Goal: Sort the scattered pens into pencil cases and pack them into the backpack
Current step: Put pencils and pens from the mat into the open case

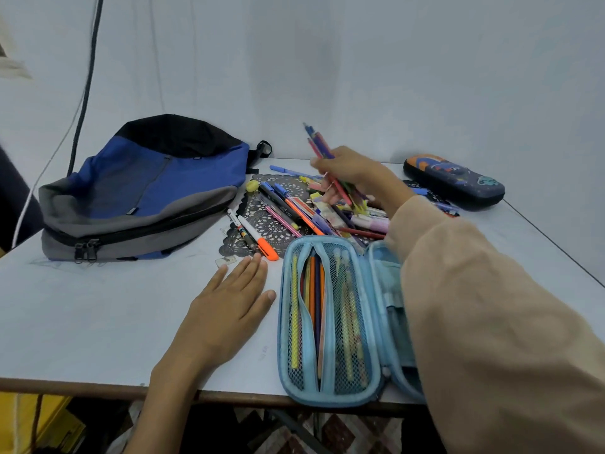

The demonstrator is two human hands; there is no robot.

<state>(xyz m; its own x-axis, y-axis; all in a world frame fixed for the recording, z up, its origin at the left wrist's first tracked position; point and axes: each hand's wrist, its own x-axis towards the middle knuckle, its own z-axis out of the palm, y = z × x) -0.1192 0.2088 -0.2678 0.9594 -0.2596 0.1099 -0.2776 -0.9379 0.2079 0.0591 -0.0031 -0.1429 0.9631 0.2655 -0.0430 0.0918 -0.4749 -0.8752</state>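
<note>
A light blue pencil case lies open at the table's front edge, with several pencils behind its mesh pocket. Beyond it a pile of scattered pens covers a dark lace mat. My right hand grips a bunch of pens above the pile, tips pointing up and away. My left hand rests flat on the table left of the case, fingers straight. A blue, grey and black backpack lies zipped at the left. A dark patterned pencil case sits closed at the far right.
An orange-capped white marker lies just beyond my left fingertips. A small yellow eraser sits by the backpack. The white table ends close to me at the front and on the right. A black cable hangs behind the backpack.
</note>
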